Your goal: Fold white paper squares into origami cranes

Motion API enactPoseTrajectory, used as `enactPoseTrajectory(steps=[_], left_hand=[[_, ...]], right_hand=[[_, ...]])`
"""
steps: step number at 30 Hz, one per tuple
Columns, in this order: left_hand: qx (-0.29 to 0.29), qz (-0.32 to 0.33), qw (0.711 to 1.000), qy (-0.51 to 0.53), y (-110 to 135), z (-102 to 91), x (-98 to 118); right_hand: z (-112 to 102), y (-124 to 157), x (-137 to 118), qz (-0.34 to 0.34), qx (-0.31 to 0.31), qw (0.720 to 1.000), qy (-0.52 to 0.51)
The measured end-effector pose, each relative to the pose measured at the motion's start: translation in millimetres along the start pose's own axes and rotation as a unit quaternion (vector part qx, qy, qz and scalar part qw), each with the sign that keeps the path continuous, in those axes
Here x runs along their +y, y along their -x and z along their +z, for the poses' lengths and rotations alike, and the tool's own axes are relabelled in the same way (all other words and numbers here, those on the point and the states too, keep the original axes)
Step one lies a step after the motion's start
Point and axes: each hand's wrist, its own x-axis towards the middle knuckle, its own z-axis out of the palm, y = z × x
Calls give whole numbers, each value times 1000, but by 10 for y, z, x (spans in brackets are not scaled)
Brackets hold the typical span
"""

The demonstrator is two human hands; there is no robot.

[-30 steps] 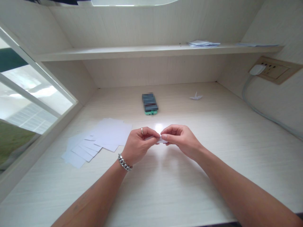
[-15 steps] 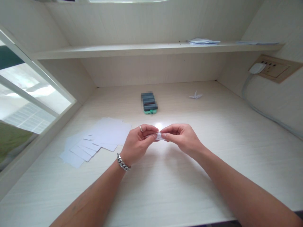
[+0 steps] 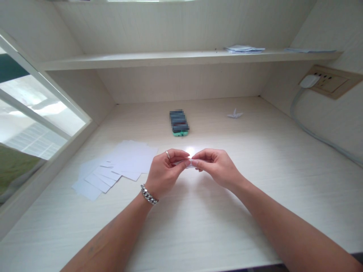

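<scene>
A small piece of folded white paper [image 3: 189, 166] is pinched between my two hands, just above the middle of the desk. My left hand [image 3: 167, 172], with a ring on one finger, grips its left side between thumb and fingers. On its right side, my right hand [image 3: 215, 166] pinches it the same way. The thumb tips nearly meet, and most of the paper is hidden behind the fingers. Farther back on the right stands a folded paper crane [image 3: 235, 113].
White paper sheets [image 3: 133, 158] lie spread on the desk [image 3: 181, 234] at the left. A pixelated dark thing with a green end [image 3: 180, 122] lies behind my hands. More papers [image 3: 244, 49] rest on the shelf [image 3: 141, 62]. A plug [image 3: 309, 81] with a cable sits in the right wall socket.
My left thumb has shifted slightly right, closer to my right thumb, and less of the folded paper shows between them. The view has moved very slightly.
</scene>
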Motion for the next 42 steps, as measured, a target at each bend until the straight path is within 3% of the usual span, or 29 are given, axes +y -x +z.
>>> enactPoseTrajectory(steps=[10, 17, 42], left_hand=[[-11, 10, 1000, -21, 25, 7, 1], [-39, -25, 998, 36, 11, -4, 38], [1, -31, 999, 15, -26, -29, -11]], right_hand=[[22, 11, -14, -20, 21, 998, 57], [13, 18, -19, -30, 38, 996, 80], [52, 23, 1, -53, 42, 992, 104]])
